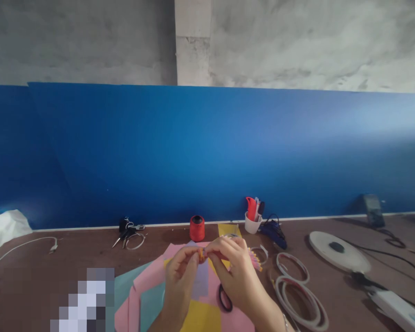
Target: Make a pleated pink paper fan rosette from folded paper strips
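My left hand and my right hand meet above a pile of coloured paper sheets. Both pinch a small orange rolled piece between their fingertips. Pink rolled strips with orange tips fan out behind my right hand. Black-handled scissors lie on the sheets just under my right wrist.
A red thread spool, a white cup of tools, a blue glue gun and keys stand along the blue backboard. White tape rings, a round white lamp base, cables and a power strip lie right.
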Tool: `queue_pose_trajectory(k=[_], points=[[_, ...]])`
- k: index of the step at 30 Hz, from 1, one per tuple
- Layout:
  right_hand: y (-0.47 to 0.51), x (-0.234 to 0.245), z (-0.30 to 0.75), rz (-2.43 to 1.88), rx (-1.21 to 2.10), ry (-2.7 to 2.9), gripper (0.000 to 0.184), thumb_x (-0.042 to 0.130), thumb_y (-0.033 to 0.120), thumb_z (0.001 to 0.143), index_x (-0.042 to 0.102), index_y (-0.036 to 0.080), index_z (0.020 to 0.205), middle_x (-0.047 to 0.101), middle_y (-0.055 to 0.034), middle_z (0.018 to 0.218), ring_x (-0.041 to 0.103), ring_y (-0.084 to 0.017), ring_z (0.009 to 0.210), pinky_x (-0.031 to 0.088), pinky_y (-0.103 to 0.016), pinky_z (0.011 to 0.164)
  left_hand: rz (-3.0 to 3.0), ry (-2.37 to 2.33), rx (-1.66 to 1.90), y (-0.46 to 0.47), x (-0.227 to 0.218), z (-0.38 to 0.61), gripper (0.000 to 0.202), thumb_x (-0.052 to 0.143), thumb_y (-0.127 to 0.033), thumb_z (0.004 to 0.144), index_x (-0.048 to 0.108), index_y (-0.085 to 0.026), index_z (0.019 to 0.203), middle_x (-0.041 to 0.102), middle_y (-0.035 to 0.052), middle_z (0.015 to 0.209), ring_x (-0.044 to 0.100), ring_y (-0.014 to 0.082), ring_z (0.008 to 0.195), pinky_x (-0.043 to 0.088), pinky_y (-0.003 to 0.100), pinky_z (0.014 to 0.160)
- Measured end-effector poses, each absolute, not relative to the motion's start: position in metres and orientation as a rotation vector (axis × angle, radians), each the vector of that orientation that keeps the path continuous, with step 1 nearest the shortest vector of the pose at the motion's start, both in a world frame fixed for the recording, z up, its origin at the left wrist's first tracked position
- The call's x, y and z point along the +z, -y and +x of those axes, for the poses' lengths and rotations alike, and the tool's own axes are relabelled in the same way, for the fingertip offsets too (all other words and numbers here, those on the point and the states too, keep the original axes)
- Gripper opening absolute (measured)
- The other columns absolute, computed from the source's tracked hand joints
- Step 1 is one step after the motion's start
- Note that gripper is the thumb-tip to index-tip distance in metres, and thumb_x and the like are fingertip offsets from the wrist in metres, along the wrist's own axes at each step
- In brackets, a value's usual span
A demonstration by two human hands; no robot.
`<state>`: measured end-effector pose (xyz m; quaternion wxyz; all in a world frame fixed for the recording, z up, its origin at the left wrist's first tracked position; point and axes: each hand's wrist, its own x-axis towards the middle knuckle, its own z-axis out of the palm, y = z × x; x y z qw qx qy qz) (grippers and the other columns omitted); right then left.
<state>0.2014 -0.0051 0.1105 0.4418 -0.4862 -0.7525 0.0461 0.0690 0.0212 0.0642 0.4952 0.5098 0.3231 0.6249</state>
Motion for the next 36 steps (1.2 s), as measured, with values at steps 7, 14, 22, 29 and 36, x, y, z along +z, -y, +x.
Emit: queue_pose_trajectory(k=[7, 14, 22, 29, 36], points=[[0.004, 0.109, 0.202, -1.225, 0.137, 1.855, 0.021, 0.051, 0.006, 0.081, 0.061, 0.024, 0.079, 0.068, 0.0039, 0.076, 0.058, -0.012, 0.070, 0.033, -0.031, 0.078, 1.224, -0.770, 1.517, -0.022, 0.059, 0.069, 0.021, 0.067, -0.036, 0.074, 0.069, -0.015, 0.077, 0.067, 0.0049, 0.074, 0.061, 0.0167, 0.072, 0.050, 0.026, 0.070], [0.005, 0.105, 0.201, -1.239, 0.094, 1.850, 0.019, 0.049, 0.008, 0.081, 0.060, 0.024, 0.079, 0.068, 0.0024, 0.077, 0.060, -0.014, 0.071, 0.037, -0.033, 0.081, 1.282, -0.801, 1.562, -0.020, 0.064, 0.072, 0.023, 0.075, -0.033, 0.065, 0.065, -0.015, 0.075, 0.065, 0.0043, 0.072, 0.063, 0.0174, 0.071, 0.051, 0.026, 0.067], [0.003, 0.094, 0.198, -1.303, 0.146, 1.737, 0.010, 0.051, 0.015, 0.082, 0.056, 0.024, 0.083, 0.068, -0.0035, 0.079, 0.060, -0.021, 0.082, 0.049, -0.032, 0.070, 1.262, -0.888, 1.553, -0.022, 0.062, 0.071, 0.023, 0.071, -0.037, 0.070, 0.066, -0.015, 0.075, 0.068, 0.0061, 0.074, 0.063, 0.0178, 0.072, 0.051, 0.025, 0.068], [0.006, 0.097, 0.195, -1.305, 0.167, 1.702, 0.011, 0.055, 0.020, 0.083, 0.061, 0.025, 0.090, 0.069, -0.0044, 0.083, 0.060, -0.020, 0.083, 0.050, -0.032, 0.072, 1.364, -0.923, 1.521, -0.020, 0.070, 0.065, 0.022, 0.068, -0.037, 0.073, 0.068, -0.015, 0.076, 0.071, 0.0060, 0.076, 0.065, 0.0182, 0.074, 0.052, 0.025, 0.069], [0.005, 0.106, 0.201, -1.345, -0.110, 1.703, 0.008, 0.060, 0.025, 0.081, 0.063, 0.024, 0.073, 0.066, -0.0010, 0.068, 0.059, -0.019, 0.068, 0.044, -0.032, 0.070, 1.300, -0.993, 1.617, -0.027, 0.073, 0.058, 0.023, 0.067, -0.039, 0.074, 0.067, -0.016, 0.079, 0.071, 0.0041, 0.076, 0.065, 0.0168, 0.070, 0.052, 0.023, 0.065]])
